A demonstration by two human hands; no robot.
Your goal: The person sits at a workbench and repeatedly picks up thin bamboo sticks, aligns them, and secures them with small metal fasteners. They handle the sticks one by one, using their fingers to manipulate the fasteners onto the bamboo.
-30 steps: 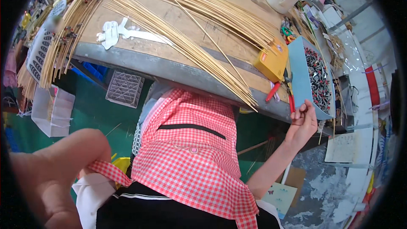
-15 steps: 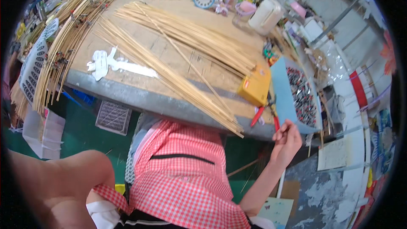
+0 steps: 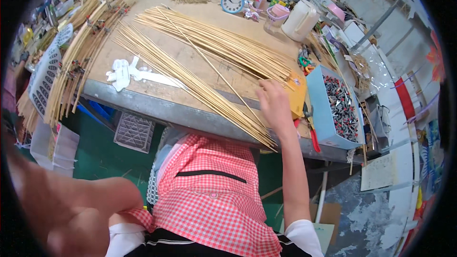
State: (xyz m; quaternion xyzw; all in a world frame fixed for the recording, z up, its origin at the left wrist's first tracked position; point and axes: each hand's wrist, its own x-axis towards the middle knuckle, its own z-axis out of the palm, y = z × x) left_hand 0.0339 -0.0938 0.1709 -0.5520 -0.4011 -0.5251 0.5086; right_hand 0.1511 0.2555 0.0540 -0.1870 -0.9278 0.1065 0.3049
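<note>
My right hand hovers at the near ends of the farther bundle of thin bamboo sticks, just left of a yellow box. Its fingers bend downward and are smeared by motion; whether they touch a stick cannot be made out. A second bundle of sticks lies diagonally across the table, its ends past the front edge. One single stick runs between the two bundles. My left arm is bent and blurred at the lower left, and its hand does not show.
Right of the yellow box stands a light-blue box full of small black-and-red clips. Red-handled pliers lie between them. White cut-out pieces, a blue clock and a white jug are on the table. Clipped sticks project at left.
My right hand has moved left and forward, from beside the clip box to the stick ends. My left arm has shifted slightly, and the whole view has tilted a little.
</note>
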